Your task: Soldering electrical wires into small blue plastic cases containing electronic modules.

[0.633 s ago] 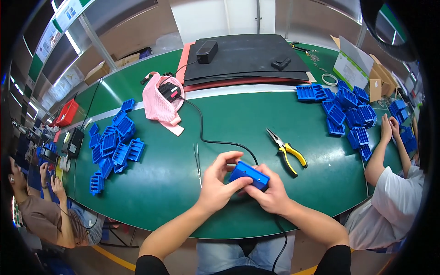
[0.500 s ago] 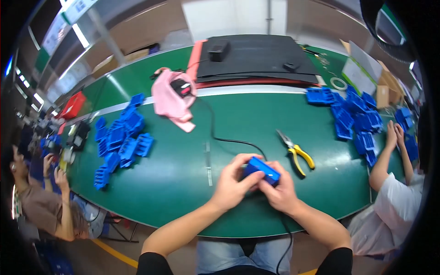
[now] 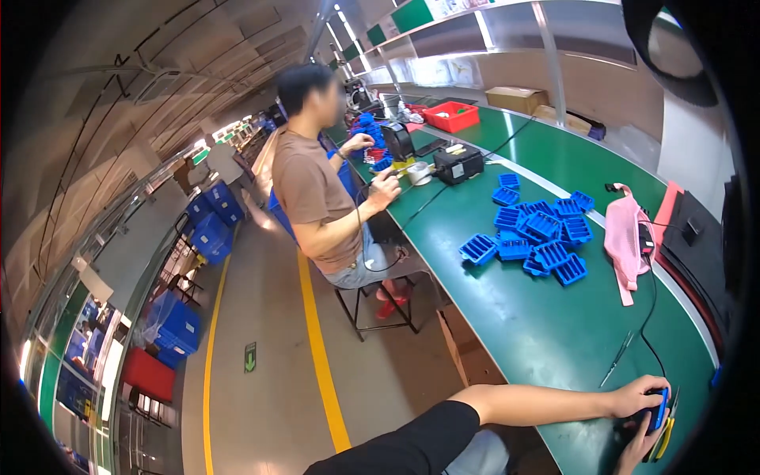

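At the lower right, my left hand point(image 3: 636, 395) is closed around a small blue plastic case point(image 3: 659, 412). My right hand point(image 3: 635, 450) grips the same case from the near side, and only part of that hand shows. Fingers cover much of the case, so its details are hidden. Just right of my hands lie pliers with yellow handles point(image 3: 665, 442). A thin dark tool point(image 3: 617, 358) rests on the green tabletop point(image 3: 499, 340), beyond my left forearm. From a pink cloth point(image 3: 624, 241) a black cable point(image 3: 651, 336) runs down to near my hands.
Several blue slotted plastic trays point(image 3: 542, 228) are heaped mid-table. Farther off stand a black box-shaped device point(image 3: 459, 164) and a red bin point(image 3: 451, 116). A co-worker in a brown shirt point(image 3: 309, 190) sits on a stool at the table's left edge, holding a tool. Blue crates point(image 3: 172, 326) line the aisle.
The view has swung far to the left, so my hands and the blue case now appear at the lower right. Both hands still hold the case. The right-hand co-worker is out of view.
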Demonstrator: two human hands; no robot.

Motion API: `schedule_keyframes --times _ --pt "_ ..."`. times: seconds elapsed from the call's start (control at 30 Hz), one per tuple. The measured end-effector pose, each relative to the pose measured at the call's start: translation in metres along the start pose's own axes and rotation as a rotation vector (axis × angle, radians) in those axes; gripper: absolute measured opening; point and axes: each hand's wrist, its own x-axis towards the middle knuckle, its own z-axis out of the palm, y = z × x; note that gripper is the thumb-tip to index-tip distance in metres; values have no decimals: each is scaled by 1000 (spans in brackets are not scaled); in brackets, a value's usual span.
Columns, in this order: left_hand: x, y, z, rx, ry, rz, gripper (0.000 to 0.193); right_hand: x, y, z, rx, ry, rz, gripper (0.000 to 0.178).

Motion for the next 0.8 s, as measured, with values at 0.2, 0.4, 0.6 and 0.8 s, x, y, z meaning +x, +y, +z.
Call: schedule_keyframes --times 0.2,0.4,0.6,0.8 --pt "22 -52 12 -10 112 22 7 -10 -89 28 -285 50 -226 48" --pt "22 -55 14 -42 139 -48 12 -5 -79 16 -357 72 -283 45" --pt "17 -59 12 -78 118 -5 14 -10 -86 20 -386 44 -332 41" --pt "12 -47 22 -106 131 44 12 -18 -94 23 -356 -21 -340 39"
